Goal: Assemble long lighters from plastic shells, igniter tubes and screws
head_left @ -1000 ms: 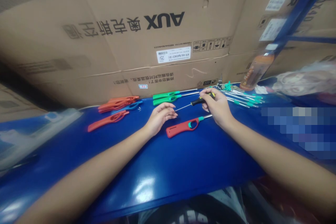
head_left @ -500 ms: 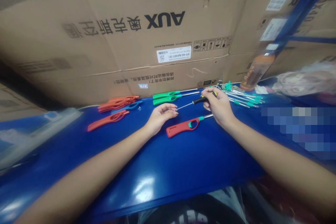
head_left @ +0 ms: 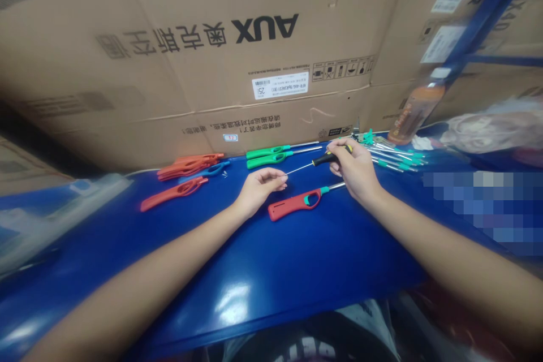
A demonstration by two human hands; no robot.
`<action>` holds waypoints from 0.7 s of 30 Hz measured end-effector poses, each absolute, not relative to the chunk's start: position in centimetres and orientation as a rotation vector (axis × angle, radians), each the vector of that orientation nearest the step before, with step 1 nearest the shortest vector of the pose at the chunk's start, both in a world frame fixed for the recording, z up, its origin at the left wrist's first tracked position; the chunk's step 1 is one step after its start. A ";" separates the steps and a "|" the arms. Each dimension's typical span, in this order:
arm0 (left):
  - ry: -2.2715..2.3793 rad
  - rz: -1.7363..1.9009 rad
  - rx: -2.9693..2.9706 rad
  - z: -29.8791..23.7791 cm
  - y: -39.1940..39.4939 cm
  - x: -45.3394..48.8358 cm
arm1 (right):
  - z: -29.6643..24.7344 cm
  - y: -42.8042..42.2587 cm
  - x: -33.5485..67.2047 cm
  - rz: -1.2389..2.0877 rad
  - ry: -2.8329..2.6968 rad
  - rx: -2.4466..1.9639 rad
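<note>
My right hand [head_left: 354, 168] grips the black and yellow handle of a screwdriver [head_left: 302, 169], its thin shaft pointing left. At the shaft's tip, the thumb and fingers of my left hand [head_left: 262, 188] are pinched together; anything tiny between them is too small to make out. Just below both hands lies a red gas lighter [head_left: 292, 203] with a green trigger and a metal tube. Two green lighters [head_left: 268, 156] rest behind my left hand. Farther left are orange-red lighter handles [head_left: 186, 166], a blue one [head_left: 212, 171] and a separate red handle [head_left: 173, 193].
Metal lighter tubes with green ends [head_left: 394, 157] are piled right of my right hand. A drink bottle [head_left: 418, 110] and a plastic bag [head_left: 487, 127] stand behind them. A large cardboard box [head_left: 169, 79] walls off the back of the blue table [head_left: 271, 271]. Clear plastic packaging [head_left: 63, 215] lies at left.
Both hands hold nearly the same pose, the screwdriver tip still at the left fingertips. The view has shifted very slightly.
</note>
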State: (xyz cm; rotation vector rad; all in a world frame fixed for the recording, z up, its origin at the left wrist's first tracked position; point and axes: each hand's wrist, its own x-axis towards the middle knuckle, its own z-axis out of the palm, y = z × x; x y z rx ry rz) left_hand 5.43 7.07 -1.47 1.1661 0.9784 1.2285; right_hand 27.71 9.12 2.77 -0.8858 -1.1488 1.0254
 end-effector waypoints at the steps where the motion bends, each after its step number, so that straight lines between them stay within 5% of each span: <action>1: 0.985 1.232 1.173 -1.5 7.1 5.4 | 2.8 9.1 27.7 1.020 -1.152 -0.885; 21: 1.092 1.214 1.396 -1.3 6.4 5.7 | 3.1 8.6 27.8 0.897 -1.310 -0.887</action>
